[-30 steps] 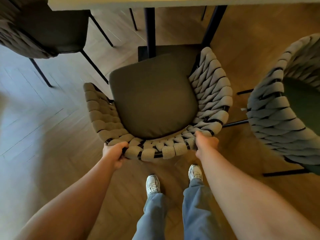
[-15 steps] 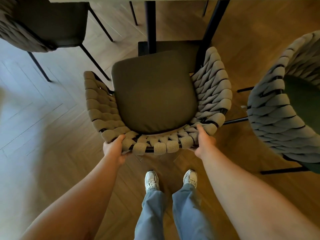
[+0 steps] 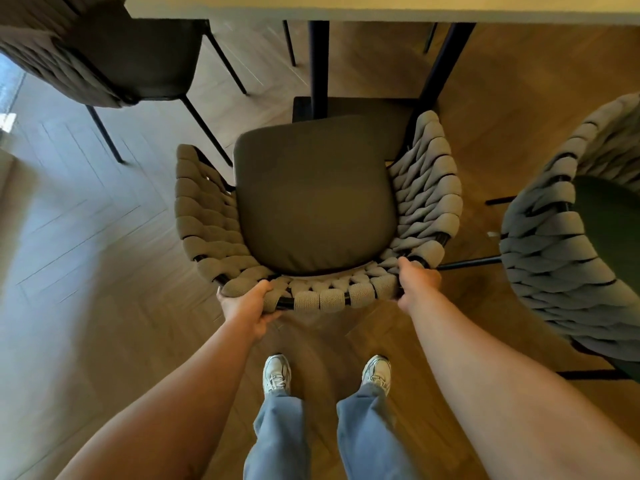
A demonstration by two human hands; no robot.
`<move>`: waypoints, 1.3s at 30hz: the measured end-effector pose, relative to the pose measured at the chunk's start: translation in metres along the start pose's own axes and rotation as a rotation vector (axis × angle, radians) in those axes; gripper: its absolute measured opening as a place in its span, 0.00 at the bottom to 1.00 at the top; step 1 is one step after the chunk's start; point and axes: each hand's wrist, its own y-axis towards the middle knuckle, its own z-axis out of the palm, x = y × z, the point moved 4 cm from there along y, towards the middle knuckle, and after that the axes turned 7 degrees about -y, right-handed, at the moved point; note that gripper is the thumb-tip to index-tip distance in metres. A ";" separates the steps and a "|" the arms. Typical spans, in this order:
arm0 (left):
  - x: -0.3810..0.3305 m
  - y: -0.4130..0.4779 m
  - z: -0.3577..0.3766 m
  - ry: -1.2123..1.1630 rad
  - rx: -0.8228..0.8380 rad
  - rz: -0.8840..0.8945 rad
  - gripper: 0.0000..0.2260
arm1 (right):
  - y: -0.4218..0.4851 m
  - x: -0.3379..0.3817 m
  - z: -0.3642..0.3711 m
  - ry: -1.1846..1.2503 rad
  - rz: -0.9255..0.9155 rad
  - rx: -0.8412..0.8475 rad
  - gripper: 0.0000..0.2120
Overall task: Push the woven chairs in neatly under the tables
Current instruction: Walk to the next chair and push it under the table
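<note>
Low in the frame, the left hand and right hand each curl round the back rim of the woven chair, fingers wrapped over the weave; its seat fills mid-frame, mostly short of the table along the top edge, so the push looks barely half done; the grey chair at right seems unpushed; no writing is readable.

Dining area: several woven chairs, pale table, herringbone wood floor.
</note>
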 end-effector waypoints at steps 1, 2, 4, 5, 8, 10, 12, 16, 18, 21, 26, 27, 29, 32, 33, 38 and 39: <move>-0.003 0.002 -0.001 0.011 0.003 0.009 0.44 | -0.002 -0.002 0.002 0.008 0.002 0.001 0.27; -0.005 0.004 -0.003 0.014 0.008 0.011 0.44 | -0.003 -0.005 0.003 0.015 0.002 -0.006 0.27; -0.010 0.009 -0.009 0.018 0.017 0.005 0.42 | -0.008 -0.012 0.007 0.025 0.002 -0.031 0.27; -0.014 0.011 -0.012 0.039 0.028 0.005 0.41 | -0.011 -0.017 0.009 0.037 0.005 -0.042 0.27; -0.025 0.018 -0.026 0.082 0.063 0.004 0.40 | -0.021 -0.037 0.017 0.067 0.018 -0.061 0.27; -0.036 0.024 -0.034 0.115 0.088 0.011 0.38 | -0.029 -0.052 0.023 0.077 0.035 -0.080 0.26; -0.048 0.028 -0.041 0.146 0.101 0.030 0.36 | -0.035 -0.065 0.031 0.102 0.043 -0.071 0.25; -0.064 0.034 -0.049 0.182 0.134 0.066 0.34 | -0.041 -0.077 0.044 0.137 0.030 -0.046 0.24; -0.069 0.036 -0.052 0.203 0.159 0.055 0.33 | -0.041 -0.078 0.046 0.137 0.018 -0.033 0.22; -0.076 0.032 -0.053 0.238 0.186 0.008 0.27 | -0.042 -0.076 0.043 0.183 0.025 0.015 0.21; -0.087 0.043 -0.050 0.277 0.240 -0.082 0.24 | -0.028 -0.075 0.039 0.223 0.030 0.052 0.20; -0.088 0.045 -0.049 0.305 0.244 -0.082 0.24 | -0.027 -0.075 0.040 0.218 0.028 0.048 0.21; -0.091 0.049 -0.047 0.332 0.240 -0.076 0.22 | -0.025 -0.073 0.044 0.199 0.030 0.039 0.23; -0.095 0.053 -0.046 0.305 0.231 -0.085 0.21 | -0.022 -0.066 0.049 0.177 0.030 0.016 0.23; -0.098 0.054 -0.046 0.298 0.227 -0.085 0.21 | -0.021 -0.061 0.052 0.169 0.026 0.022 0.23; -0.115 0.065 -0.048 0.303 0.165 -0.075 0.24 | -0.013 -0.051 0.078 0.123 0.006 0.066 0.19; -0.120 0.068 -0.049 0.310 0.160 -0.071 0.24 | -0.013 -0.052 0.083 0.118 0.007 0.063 0.18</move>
